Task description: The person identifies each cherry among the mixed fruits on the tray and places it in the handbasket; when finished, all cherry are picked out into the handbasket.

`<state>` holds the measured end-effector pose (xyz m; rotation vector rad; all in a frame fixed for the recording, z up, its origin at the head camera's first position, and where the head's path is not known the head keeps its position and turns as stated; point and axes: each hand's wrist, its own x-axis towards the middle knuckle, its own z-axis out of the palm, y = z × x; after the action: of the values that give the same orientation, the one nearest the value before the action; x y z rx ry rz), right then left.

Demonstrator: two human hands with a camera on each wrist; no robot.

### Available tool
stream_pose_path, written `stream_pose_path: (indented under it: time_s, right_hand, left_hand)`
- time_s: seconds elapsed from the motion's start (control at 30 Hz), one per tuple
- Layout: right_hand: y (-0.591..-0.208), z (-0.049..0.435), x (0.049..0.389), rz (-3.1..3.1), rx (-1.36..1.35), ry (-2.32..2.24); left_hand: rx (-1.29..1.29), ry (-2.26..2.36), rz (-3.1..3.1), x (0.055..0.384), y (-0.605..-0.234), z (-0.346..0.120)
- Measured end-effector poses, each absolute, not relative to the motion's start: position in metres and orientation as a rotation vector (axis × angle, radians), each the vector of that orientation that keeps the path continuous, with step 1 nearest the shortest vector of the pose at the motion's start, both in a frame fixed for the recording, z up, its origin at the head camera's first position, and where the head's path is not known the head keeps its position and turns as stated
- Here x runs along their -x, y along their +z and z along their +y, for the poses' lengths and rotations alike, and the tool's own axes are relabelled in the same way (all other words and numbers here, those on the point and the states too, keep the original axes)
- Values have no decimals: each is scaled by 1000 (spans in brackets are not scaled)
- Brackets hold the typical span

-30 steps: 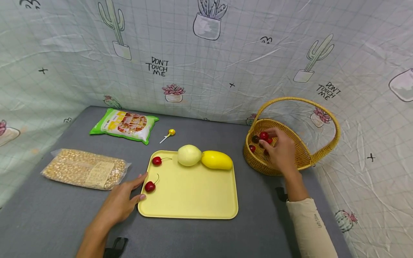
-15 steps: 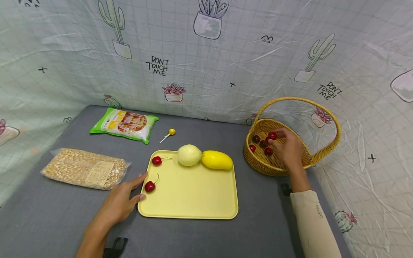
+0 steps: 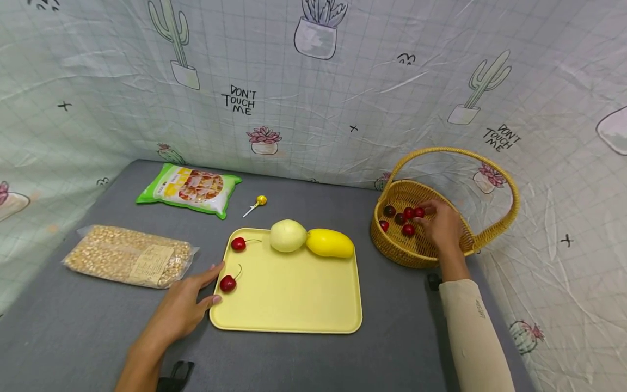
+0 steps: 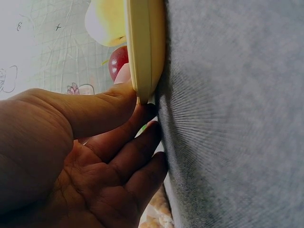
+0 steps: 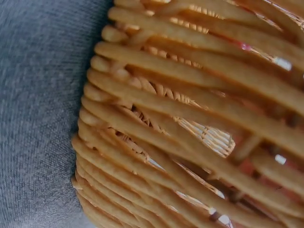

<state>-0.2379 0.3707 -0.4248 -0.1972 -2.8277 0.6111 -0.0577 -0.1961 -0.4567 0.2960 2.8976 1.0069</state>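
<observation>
My left hand [image 3: 182, 306] holds the left edge of a yellow tray [image 3: 289, 305]; in the left wrist view its thumb [image 4: 102, 107] lies over the rim. Two red cherries with stems, a front one [image 3: 227, 283] and a back one [image 3: 238, 244], lie on the tray near that hand. A pale round fruit [image 3: 287, 236] and a yellow oblong fruit [image 3: 330, 243] sit at its back edge. My right hand [image 3: 443, 226] reaches into a wicker basket [image 3: 392, 250], thumb and fingertips around a cherry [image 3: 419, 212]. Several other cherries [image 3: 408, 230] lie in the basket. Basket weave hides this hand in the right wrist view.
The basket's tall handle [image 3: 509, 201] arches above the right hand. At the left lie a bag of corn kernels [image 3: 112, 253] and a green-and-white food packet [image 3: 193, 188]. A yellow lollipop [image 3: 261, 201] lies behind the tray. A patterned cloth [image 3: 313, 109] hangs behind the table.
My right hand has moved right within the basket, and the cherry at its fingertips has moved right and lower. More cherries show beside it. The left hand and tray stay in place.
</observation>
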Motion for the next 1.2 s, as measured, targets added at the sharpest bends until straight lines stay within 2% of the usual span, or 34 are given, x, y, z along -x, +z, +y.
stream_pose_path:
  time_s: [0.7,1.2]
  right_hand:
    - [-424,372,239,-3021,308,615]
    - [-428,372,239,-2849,172,696]
  left_hand:
    - [-290,1012,2892,57,-457,-196]
    - [-285,1011,2884,58,-455,-195]
